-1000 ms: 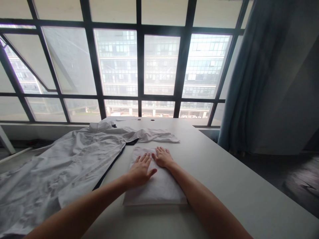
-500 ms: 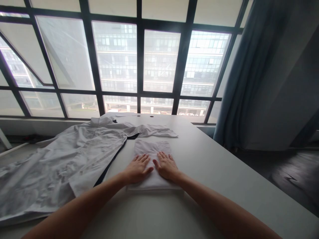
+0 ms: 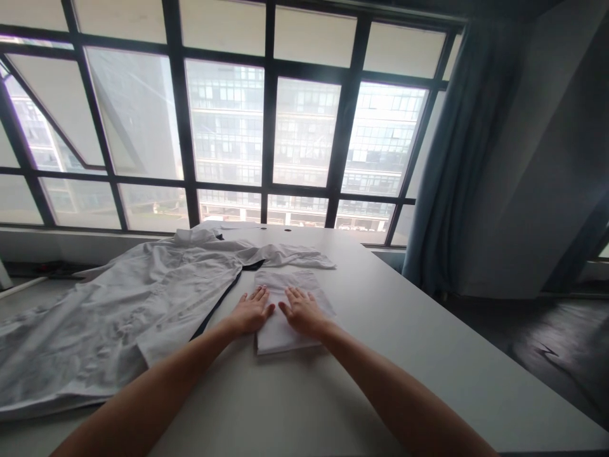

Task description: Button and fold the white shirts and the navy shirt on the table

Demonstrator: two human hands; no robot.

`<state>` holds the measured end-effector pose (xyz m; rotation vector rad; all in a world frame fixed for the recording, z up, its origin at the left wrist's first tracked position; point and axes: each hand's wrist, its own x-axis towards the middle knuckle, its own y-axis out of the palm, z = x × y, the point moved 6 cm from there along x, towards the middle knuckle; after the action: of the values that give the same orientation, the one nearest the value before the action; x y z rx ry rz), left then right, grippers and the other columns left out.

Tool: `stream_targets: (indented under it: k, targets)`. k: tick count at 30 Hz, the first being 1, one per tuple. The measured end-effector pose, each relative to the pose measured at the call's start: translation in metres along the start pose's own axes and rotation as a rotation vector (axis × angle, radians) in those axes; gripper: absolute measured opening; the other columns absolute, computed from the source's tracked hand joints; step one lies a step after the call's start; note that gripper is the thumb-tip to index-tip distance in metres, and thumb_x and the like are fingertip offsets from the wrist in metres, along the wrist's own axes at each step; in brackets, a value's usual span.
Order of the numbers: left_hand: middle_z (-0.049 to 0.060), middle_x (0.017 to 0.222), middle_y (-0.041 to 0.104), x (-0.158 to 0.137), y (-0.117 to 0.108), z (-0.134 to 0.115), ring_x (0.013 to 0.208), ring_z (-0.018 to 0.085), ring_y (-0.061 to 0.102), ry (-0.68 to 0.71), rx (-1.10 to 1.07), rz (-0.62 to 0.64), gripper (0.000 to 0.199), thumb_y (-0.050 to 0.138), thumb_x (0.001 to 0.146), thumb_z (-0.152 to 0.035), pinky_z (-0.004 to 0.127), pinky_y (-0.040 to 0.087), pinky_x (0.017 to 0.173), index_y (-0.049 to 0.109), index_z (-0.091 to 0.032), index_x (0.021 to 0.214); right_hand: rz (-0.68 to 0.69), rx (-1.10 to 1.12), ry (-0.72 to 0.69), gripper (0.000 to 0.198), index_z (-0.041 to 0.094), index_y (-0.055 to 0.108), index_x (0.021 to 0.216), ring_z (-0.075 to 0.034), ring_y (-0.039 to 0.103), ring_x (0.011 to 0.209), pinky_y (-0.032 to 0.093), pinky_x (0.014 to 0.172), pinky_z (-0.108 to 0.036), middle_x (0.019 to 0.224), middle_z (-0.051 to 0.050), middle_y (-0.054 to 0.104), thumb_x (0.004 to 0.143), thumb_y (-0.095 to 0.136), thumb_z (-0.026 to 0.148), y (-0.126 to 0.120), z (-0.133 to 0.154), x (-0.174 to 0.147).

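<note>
dark-framed windows [image 3: 307,133], bright daylight | blue-grey curtain [image 3: 440,178], right | white table [image 3: 380,330] | dark floor [image 3: 495,330]

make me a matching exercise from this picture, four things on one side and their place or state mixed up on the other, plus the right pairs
Things
1. folded cloth
2. long-sleeved garment
3. curtain
4. window frame

Places and states
A. dark, beyond the table
B. flat under the left hand and right hand
C. blue-grey, hanging on the right
D. spread wide and wrinkled, mostly to the left

Right pairs: 1-B, 2-D, 3-C, 4-A
</note>
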<state>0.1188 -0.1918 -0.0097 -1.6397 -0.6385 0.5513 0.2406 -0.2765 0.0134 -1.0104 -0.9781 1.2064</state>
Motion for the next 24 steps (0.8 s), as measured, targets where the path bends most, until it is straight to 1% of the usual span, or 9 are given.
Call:
stream_targets:
  k: [3, 6, 8, 10, 13, 17, 19, 21, 24]
  targets:
    - [0.009, 0.166, 0.012, 0.007, 0.001, 0.013, 0.153, 0.022, 0.011, -0.011, -0.007, -0.017, 0.058, 0.021, 0.103, -0.037, 0.048, 0.015, 0.122, 0.027, -0.018, 0.157, 0.018, 0.063, -0.085, 0.076, 0.013, 0.028, 0.156, -0.029, 0.018, 0.151, 0.010, 0.120, -0.053, 0.163, -0.013, 0.024, 0.098, 0.027, 0.062, 0.019, 0.033, -0.003]
    - [0.012, 0.165, 0.013, 0.008, 0.000, 0.030, 0.153, 0.024, 0.013, -0.087, -0.028, -0.021, 0.059, 0.022, 0.103, -0.037, 0.045, 0.015, 0.122, 0.025, -0.014, 0.157, 0.022, 0.039, -0.104, 0.081, 0.011, 0.029, 0.156, -0.031, 0.017, 0.151, 0.008, 0.120, -0.053, 0.162, -0.014, 0.026, 0.095, 0.034, 0.064, 0.024, 0.027, -0.006]
    - [0.015, 0.164, 0.015, 0.005, 0.000, 0.037, 0.153, 0.025, 0.013, -0.116, -0.022, -0.001, 0.061, 0.023, 0.103, -0.037, 0.044, 0.015, 0.122, 0.025, -0.009, 0.156, 0.027, 0.015, -0.095, 0.082, 0.012, 0.030, 0.156, -0.031, 0.018, 0.151, 0.008, 0.121, -0.052, 0.162, -0.014, 0.026, 0.095, 0.033, 0.065, 0.018, 0.004, -0.009]
    - [0.017, 0.164, 0.016, 0.003, 0.000, 0.039, 0.152, 0.027, 0.013, -0.116, -0.003, 0.024, 0.061, 0.023, 0.103, -0.037, 0.046, 0.014, 0.122, 0.027, -0.007, 0.155, 0.031, -0.020, -0.048, 0.081, 0.012, 0.029, 0.156, -0.030, 0.018, 0.151, 0.008, 0.120, -0.051, 0.162, -0.013, 0.026, 0.095, 0.032, 0.065, 0.009, -0.030, -0.011]
    - [0.017, 0.164, 0.017, 0.001, 0.001, 0.037, 0.152, 0.028, 0.014, -0.111, 0.000, 0.038, 0.060, 0.024, 0.103, -0.038, 0.049, 0.014, 0.121, 0.030, -0.008, 0.154, 0.047, -0.090, 0.044, 0.078, 0.014, 0.030, 0.156, -0.030, 0.019, 0.150, 0.011, 0.120, -0.049, 0.162, -0.011, 0.025, 0.096, 0.031, 0.064, -0.006, -0.093, -0.019]
    - [0.017, 0.163, 0.019, 0.001, 0.000, 0.035, 0.152, 0.028, 0.016, -0.105, -0.001, 0.016, 0.058, 0.025, 0.103, -0.038, 0.050, 0.016, 0.121, 0.032, -0.011, 0.153, 0.031, -0.214, 0.083, 0.071, 0.019, 0.033, 0.156, -0.027, 0.022, 0.150, 0.015, 0.121, -0.043, 0.162, -0.008, 0.027, 0.097, 0.031, 0.059, -0.030, -0.177, -0.032]
    - [0.017, 0.163, 0.020, 0.002, 0.000, 0.034, 0.152, 0.029, 0.017, -0.097, 0.013, 0.006, 0.058, 0.025, 0.103, -0.038, 0.050, 0.016, 0.121, 0.033, -0.011, 0.153, 0.031, -0.278, 0.134, 0.068, 0.021, 0.036, 0.155, -0.027, 0.023, 0.150, 0.016, 0.121, -0.044, 0.162, -0.007, 0.029, 0.097, 0.034, 0.057, -0.041, -0.211, -0.036]
    - [0.018, 0.162, 0.021, 0.002, 0.000, 0.034, 0.151, 0.029, 0.018, -0.098, 0.021, -0.002, 0.057, 0.025, 0.103, -0.037, 0.051, 0.017, 0.120, 0.034, -0.011, 0.153, 0.017, -0.307, 0.222, 0.064, 0.020, 0.042, 0.152, -0.029, 0.026, 0.148, 0.018, 0.120, -0.046, 0.160, -0.009, 0.033, 0.096, 0.039, 0.053, -0.047, -0.231, -0.034]
    - [0.019, 0.162, 0.022, 0.003, 0.001, 0.034, 0.151, 0.030, 0.018, -0.103, 0.030, -0.017, 0.058, 0.025, 0.102, -0.036, 0.051, 0.018, 0.120, 0.034, -0.009, 0.152, -0.024, -0.270, 0.297, 0.061, 0.017, 0.039, 0.153, -0.028, 0.029, 0.148, 0.023, 0.118, -0.046, 0.160, -0.012, 0.033, 0.098, 0.034, 0.045, -0.040, -0.228, -0.021]
